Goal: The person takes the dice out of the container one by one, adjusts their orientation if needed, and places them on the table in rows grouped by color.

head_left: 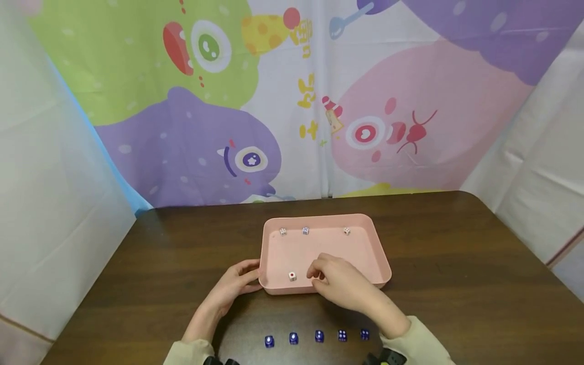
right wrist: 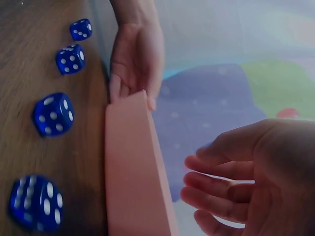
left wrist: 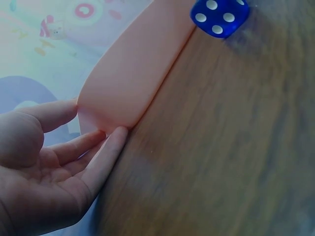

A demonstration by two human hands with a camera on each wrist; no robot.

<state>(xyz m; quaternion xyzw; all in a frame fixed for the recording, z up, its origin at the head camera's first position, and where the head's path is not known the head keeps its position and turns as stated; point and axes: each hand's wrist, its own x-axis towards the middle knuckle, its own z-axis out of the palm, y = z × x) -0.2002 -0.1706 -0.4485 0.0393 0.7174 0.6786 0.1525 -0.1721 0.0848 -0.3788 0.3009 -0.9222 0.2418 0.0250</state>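
Observation:
In the head view a pink tray [head_left: 328,290] stands on the table, with several white dice inside. One die with a red dot [head_left: 292,276] lies near its front wall. My left hand [head_left: 234,281] holds the tray's front left corner; in the left wrist view its fingertips [left wrist: 119,132] touch the wall and rim. Over the front of the tray hovers my right hand [head_left: 342,281], fingers bent, thumb and index tips close together right of the red-dotted die. A bluish patch shows at the thumb tip in the right wrist view; I cannot tell whether anything is pinched.
Several blue dice form a row on the table in front of the tray, among them a left-end die [head_left: 269,341] and a right-end die [head_left: 364,334]. Along the tray's back wall lie white dice, one at its right [head_left: 347,231]. A printed cloth [head_left: 292,152] hangs behind the table.

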